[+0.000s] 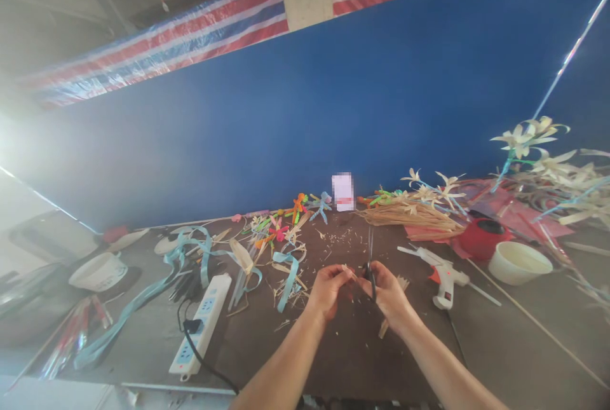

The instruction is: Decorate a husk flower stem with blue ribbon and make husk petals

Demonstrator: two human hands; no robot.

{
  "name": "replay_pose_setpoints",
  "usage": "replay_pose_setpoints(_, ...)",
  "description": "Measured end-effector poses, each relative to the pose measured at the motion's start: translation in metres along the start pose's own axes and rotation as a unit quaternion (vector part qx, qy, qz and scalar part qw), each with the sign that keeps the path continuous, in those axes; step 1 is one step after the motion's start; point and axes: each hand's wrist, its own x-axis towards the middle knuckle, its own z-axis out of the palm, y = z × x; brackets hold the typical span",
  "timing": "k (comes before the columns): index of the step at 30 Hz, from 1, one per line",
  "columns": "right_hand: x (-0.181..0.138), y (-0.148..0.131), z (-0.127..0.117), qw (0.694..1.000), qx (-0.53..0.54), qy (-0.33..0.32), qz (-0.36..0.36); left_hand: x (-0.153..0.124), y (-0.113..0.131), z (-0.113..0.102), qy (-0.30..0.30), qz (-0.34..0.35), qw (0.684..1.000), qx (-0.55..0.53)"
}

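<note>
My left hand point(328, 290) is closed in a pinch on a small pale piece of dried straw point(347, 269), above the middle of the dark table point(343, 365). Close beside it, my right hand point(389, 299) grips a pair of scissors point(370, 245) by the handles, blades pointing away from me. Its fingertips come close to the straw piece; whether they touch it I cannot tell. Small straw clippings point(340, 241) lie scattered beyond both hands. A short flat straw strip point(384, 328) shows under my right wrist.
A white glue gun point(447, 280), a cream bowl point(519, 262) and a straw bundle point(414, 218) lie to the right, with straw flowers point(524, 138). Leftward are a power strip point(203, 321), blue ribbon point(128, 321) and a white bowl point(98, 271). A blue panel point(305, 111) stands behind.
</note>
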Motion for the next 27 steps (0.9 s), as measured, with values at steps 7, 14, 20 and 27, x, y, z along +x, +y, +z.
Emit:
replay_pose_setpoints(7,0.004,0.011,-0.001,0.993,-0.090,0.041,-0.069,0.000,-0.004,0.000,0.031,0.013,0.999,-0.003)
replay_pose_setpoints(14,0.004,0.015,-0.002,0.987,-0.129,0.049,-0.089,-0.001,-0.007,-0.001,0.049,0.021,0.999,-0.008)
replay_pose_setpoints(20,0.008,0.019,-0.001,0.983,-0.144,0.059,-0.096,0.000,-0.008,-0.002,0.057,0.024,0.998,-0.015)
replay_pose_setpoints(27,0.011,0.010,0.003,0.989,-0.126,0.035,-0.073,0.001,-0.010,-0.004,0.039,0.026,0.999,0.007)
